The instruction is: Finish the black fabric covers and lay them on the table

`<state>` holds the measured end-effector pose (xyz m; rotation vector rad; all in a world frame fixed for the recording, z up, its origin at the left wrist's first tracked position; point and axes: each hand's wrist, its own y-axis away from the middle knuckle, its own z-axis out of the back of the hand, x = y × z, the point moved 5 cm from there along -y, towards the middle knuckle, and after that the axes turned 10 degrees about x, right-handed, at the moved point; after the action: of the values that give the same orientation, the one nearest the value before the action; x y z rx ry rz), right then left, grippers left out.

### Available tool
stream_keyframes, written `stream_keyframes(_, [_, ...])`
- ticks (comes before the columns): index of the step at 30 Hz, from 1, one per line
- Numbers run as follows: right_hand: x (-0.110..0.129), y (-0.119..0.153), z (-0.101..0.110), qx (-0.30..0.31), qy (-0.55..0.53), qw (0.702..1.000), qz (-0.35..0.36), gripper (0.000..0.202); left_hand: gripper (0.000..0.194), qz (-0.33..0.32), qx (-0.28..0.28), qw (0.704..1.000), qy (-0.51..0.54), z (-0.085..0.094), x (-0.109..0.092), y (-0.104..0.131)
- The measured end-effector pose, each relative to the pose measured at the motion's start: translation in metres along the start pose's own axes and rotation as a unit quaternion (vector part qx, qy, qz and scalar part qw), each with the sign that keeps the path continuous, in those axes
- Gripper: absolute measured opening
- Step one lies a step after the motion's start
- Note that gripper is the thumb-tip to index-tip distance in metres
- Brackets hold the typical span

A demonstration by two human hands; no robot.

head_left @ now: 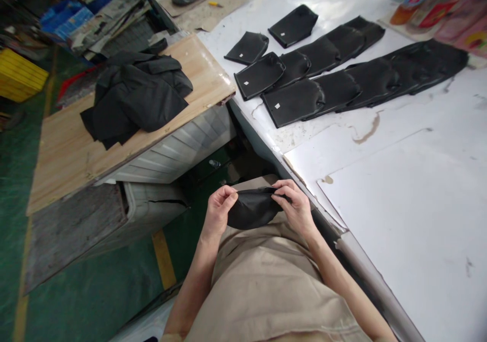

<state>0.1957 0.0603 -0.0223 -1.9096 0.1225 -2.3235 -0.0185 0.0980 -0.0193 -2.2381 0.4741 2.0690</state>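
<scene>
Close to my body, a black fabric piece (pixel 253 211) hangs stretched between my two hands. My left hand (pixel 219 209) pinches its upper left corner between thumb and fingers. At the upper right corner, my right hand (pixel 294 206) grips it the same way. A flat grey-brown piece (pixel 258 181) shows just behind the fabric's top edge; whether it is inside or behind, I cannot tell. On the white table to the right lie overlapping rows of flat black pieces (pixel 292 101) with small white labels, and a separate black piece (pixel 292 26) lies farther back.
A heap of black fabric (pixel 137 96) rests on a wooden board (pixel 61 151) at left. The white table's edge (pixel 304 179) runs beside my right arm. Plastic bottles (pixel 437 4) stand at the far right, and a yellow crate (pixel 21 75) sits at the far left.
</scene>
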Motion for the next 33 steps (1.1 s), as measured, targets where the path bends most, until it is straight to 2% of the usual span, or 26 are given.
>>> stream_keyframes(4, [-0.003,-0.004,0.004,-0.01,-0.073,0.997,-0.036,0.015,0.028,0.002,0.001,1.0,0.029,-0.002,-0.002,0.0])
stream_keyframes(9, [-0.009,-0.005,0.004,-0.01,-0.113,0.992,-0.06,0.017,0.028,0.012,0.014,1.0,-0.021,-0.004,-0.004,0.0])
stream_keyframes(13, [-0.012,-0.003,0.004,-0.033,-0.108,0.99,-0.09,0.019,0.029,-0.004,-0.014,0.998,-0.068,-0.003,-0.006,0.0])
stream_keyframes(17, [-0.012,-0.002,0.002,-0.023,-0.136,0.984,-0.116,0.022,0.028,-0.02,-0.029,0.997,-0.069,-0.003,-0.007,0.001])
stream_keyframes(28, [-0.02,0.001,-0.004,0.022,-0.303,0.937,-0.172,0.033,0.027,-0.029,-0.033,0.995,-0.085,-0.002,-0.01,0.002])
stream_keyframes(33, [-0.018,0.001,-0.008,0.034,-0.356,0.919,-0.168,0.043,0.027,-0.006,-0.035,0.999,-0.027,-0.008,-0.01,0.004])
